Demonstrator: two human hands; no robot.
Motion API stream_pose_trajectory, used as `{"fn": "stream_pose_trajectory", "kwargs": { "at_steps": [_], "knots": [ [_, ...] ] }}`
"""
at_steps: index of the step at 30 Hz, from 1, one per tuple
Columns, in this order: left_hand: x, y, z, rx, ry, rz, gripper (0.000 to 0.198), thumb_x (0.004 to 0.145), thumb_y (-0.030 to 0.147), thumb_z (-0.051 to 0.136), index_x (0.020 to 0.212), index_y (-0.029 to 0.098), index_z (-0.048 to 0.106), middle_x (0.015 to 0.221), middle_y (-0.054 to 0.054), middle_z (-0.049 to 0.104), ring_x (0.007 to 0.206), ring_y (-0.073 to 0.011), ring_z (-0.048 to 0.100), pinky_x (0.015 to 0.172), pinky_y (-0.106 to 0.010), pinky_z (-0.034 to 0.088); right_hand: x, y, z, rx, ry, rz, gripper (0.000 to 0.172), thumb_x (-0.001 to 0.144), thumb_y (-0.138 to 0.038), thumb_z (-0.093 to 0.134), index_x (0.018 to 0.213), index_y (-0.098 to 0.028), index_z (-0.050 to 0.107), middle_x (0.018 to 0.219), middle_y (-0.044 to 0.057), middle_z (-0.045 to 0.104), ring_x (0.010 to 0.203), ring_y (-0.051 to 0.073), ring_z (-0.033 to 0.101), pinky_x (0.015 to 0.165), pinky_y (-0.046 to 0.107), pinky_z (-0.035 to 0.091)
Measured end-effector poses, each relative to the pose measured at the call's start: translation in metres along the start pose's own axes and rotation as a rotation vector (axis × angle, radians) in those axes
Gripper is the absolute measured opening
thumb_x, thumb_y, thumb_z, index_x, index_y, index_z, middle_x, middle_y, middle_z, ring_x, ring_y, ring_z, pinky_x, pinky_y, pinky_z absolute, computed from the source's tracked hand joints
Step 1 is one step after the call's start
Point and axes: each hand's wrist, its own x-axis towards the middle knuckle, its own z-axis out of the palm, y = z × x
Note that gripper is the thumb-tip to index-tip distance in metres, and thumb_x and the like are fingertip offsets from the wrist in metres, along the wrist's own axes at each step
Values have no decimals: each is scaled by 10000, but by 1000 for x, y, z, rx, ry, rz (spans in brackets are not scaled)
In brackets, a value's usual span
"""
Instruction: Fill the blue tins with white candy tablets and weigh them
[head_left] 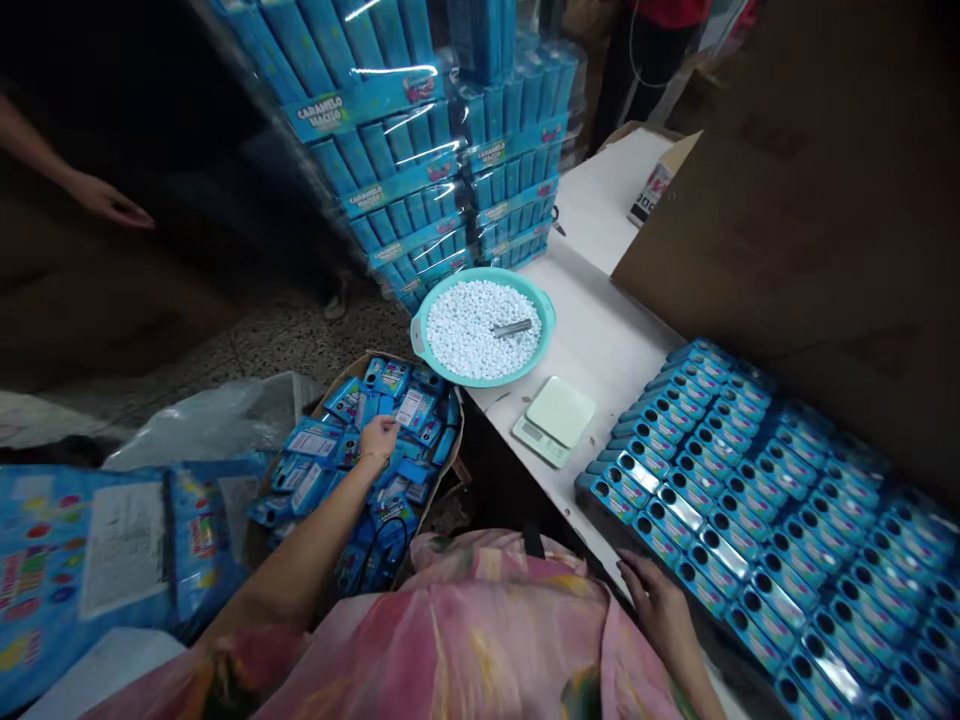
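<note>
My left hand (379, 438) reaches into a carton (448, 455) on my left, filled with loose small blue boxes (319, 440). Its fingers are pinched at the edge of one small blue candy box (414, 408) with a white label on it. My right hand (660, 600) rests at the table's front edge, fingers stretched out and holding nothing. Close by it stand dense rows of upright blue boxes (697, 480), each with a dark round spot on its end. A pale green kitchen scale (561, 412) lies on the white table (592, 320).
A turquoise basin (487, 380) of small white pellets, with a metal scoop (512, 328) in it, sits at the table's edge. Plastic-wrapped stacks of blue boxes (397, 150) rise behind. A large cardboard carton (810, 200) stands at right. Another person's hand (109, 200) shows at left.
</note>
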Motion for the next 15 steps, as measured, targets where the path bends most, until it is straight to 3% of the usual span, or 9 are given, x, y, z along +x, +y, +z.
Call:
{"fn": "stream_pose_trajectory", "kwargs": {
  "at_steps": [4,9,11,15],
  "knots": [
    [-7,-27,25,38,-168,44,153,619,239,582,752,165,603,772,-63,656,824,-226,592,765,-312,429,-4,-19,2,-29,49,33,358,816,-403,398,978,-192,637,1006,87,639,932,224,589,821,335,456],
    [-16,-26,69,67,-396,219,225,652,329,564,825,192,607,839,-46,665,816,-200,603,744,-274,446,-8,-36,-5,-22,125,34,346,837,-366,375,978,-184,633,983,81,645,923,204,590,820,320,450],
    [-22,-28,72,140,-433,206,197,674,317,547,814,192,609,849,-51,668,819,-192,604,735,-267,444,-15,-33,-3,-29,132,37,351,836,-378,382,987,-177,627,997,84,640,929,207,587,822,320,449],
    [-23,-52,54,227,-350,124,102,627,248,599,708,187,612,765,-53,667,782,-201,607,714,-271,431,-23,-11,10,-50,81,59,348,819,-405,418,986,-176,620,1007,89,637,919,237,594,805,326,456]
  ]
}}
